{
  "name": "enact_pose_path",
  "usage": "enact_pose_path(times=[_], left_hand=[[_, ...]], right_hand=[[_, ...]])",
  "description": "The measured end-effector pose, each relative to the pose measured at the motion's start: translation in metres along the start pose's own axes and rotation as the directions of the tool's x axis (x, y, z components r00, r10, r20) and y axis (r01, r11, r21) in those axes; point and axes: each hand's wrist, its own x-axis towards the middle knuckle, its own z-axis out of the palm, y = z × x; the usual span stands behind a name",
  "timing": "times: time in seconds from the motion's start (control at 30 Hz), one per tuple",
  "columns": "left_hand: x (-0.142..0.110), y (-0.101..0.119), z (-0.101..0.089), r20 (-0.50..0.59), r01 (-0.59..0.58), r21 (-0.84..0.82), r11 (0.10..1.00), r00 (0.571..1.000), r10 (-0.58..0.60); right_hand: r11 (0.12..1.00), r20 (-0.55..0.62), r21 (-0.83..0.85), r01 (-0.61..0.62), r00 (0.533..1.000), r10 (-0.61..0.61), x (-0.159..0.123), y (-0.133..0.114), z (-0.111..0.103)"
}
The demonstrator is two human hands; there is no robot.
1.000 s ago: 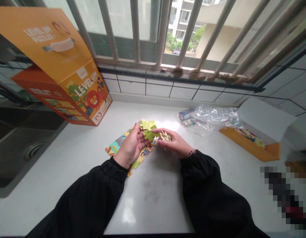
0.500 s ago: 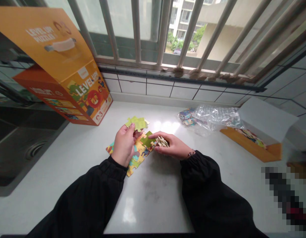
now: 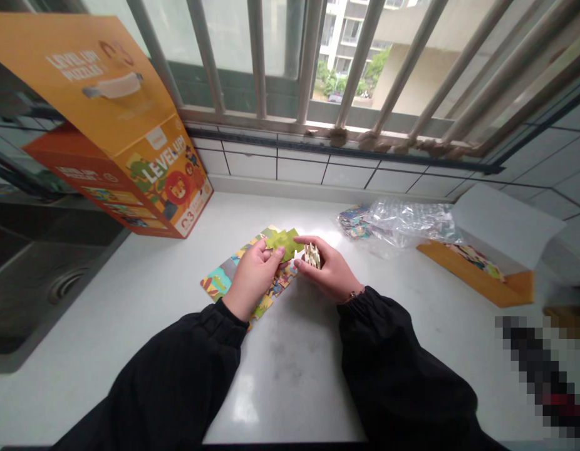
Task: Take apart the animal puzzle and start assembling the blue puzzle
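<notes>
Several green puzzle pieces (image 3: 283,241) are pinched between the thumb and fingers of my left hand (image 3: 253,274), lifted over the joined part of a puzzle. That joined puzzle (image 3: 219,279) lies flat on the counter, coloured yellow, teal and green, partly hidden under my left hand. Close by on the right, my right hand (image 3: 330,270) is closed around a stack of puzzle pieces (image 3: 312,255), their pale cardboard edges showing. The right fingertips reach to the edge of the green pieces; whether they touch cannot be made out.
An orange puzzle box (image 3: 163,169) stands open at the left, beside a dark sink (image 3: 59,294). At the back right lie a clear plastic bag (image 3: 407,219), bagged puzzle pieces (image 3: 354,222) and an open orange-and-white box (image 3: 482,269). Window bars rise behind the counter (image 3: 294,376).
My left hand has moved right with the green pieces, which are now beside my right fingertips. More of the puzzle's left side shows. My right hand still holds the stack, slightly turned.
</notes>
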Motion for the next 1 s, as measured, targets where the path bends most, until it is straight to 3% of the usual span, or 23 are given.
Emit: enact_pose_path(times=[0.2, 0.33, 0.43, 0.53, 0.67, 0.73, 0.83, 0.9, 1.0], left_hand=[[0.002, -0.003, 0.0, 0.019, 0.042, -0.027, 0.999, 0.999, -0.041], [-0.004, -0.002, 0.006, 0.144, 0.13, -0.058, 0.99, 0.982, -0.12], [-0.008, -0.003, 0.008, 0.173, 0.163, -0.079, 0.984, 0.974, -0.147], [-0.01, -0.005, 0.007, 0.168, 0.181, -0.095, 0.979, 0.972, -0.164], [-0.012, -0.002, 0.007, 0.29, 0.124, 0.025, 0.992, 0.949, -0.126], [-0.011, 0.003, 0.007, 0.25, 0.038, 0.165, 0.986, 0.965, -0.079], [-0.006, 0.016, -0.002, 0.057, -0.065, 0.403, 0.913, 0.997, 0.046], [-0.001, 0.026, -0.015, -0.046, -0.106, 0.581, 0.807, 0.985, 0.163], [0.003, 0.037, -0.04, -0.104, -0.087, 0.795, 0.6, 0.956, 0.276]], right_hand=[[0.968, -0.267, -0.229, 0.102, 0.95, -0.163, 0.001, -0.001, 0.002], [0.936, -0.16, -0.29, 0.197, 0.955, -0.251, 0.002, 0.001, 0.006], [0.94, -0.07, -0.277, 0.198, 0.972, -0.226, 0.002, 0.005, 0.01], [0.955, -0.066, -0.246, 0.168, 0.98, -0.19, 0.002, 0.008, 0.011], [0.964, -0.068, -0.224, 0.146, 0.984, -0.165, 0.001, 0.01, 0.008], [0.967, -0.071, -0.226, 0.118, 0.988, -0.137, 0.002, 0.009, 0.007], [0.97, -0.115, -0.236, 0.064, 0.989, -0.093, 0.003, 0.01, 0.006], [0.969, -0.16, -0.244, 0.028, 0.985, -0.069, 0.004, 0.011, 0.005], [0.967, -0.188, -0.254, 0.007, 0.981, -0.056, 0.005, 0.013, 0.004]])
